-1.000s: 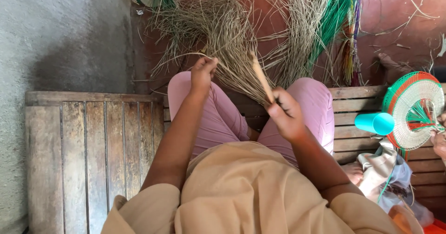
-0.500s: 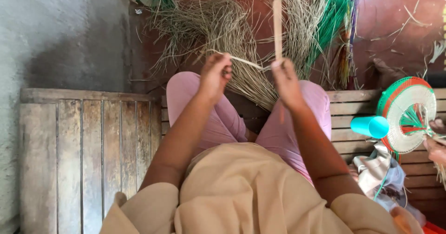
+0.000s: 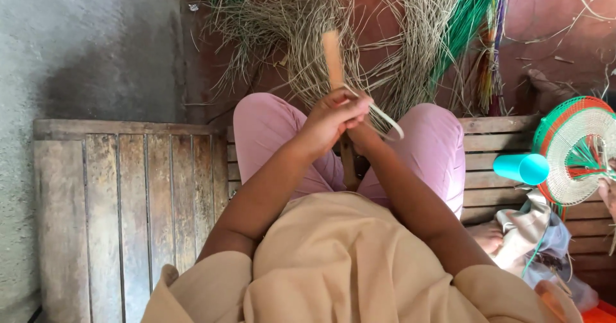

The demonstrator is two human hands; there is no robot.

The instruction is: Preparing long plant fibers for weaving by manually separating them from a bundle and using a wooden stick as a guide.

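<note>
Nearest you, your lap in pink trousers (image 3: 282, 150) on the wooden bench (image 3: 122, 195), knees past its far edge. Both hands meet above the gap between your knees, touching.

Your left hand (image 3: 330, 121) sits on top and nearer the camera, fingers curled shut around the lower part of a flat wooden stick (image 3: 333, 57). The stick's long axis runs up and away from the grip, toward the far floor, tilted slightly left; its free end stands clear above your knuckles. More of the stick seems to show below the hands, between your thighs.

Your right hand (image 3: 360, 137) is mostly hidden under the left; closed as far as it shows, and I cannot tell for sure what it clamps. A pale reed strip (image 3: 385, 116) comes out of the joined hands and loops off right, over your right thigh.

Farther out, on the red floor, the loose heap of dried reeds (image 3: 301, 28) lies straight ahead of the stick's tip. Green dyed strands (image 3: 465, 21) lie far right.

At the bench's right edge: a teal cup (image 3: 521, 169) on its side, and a round woven fan (image 3: 577, 150) in another person's hand.
</note>
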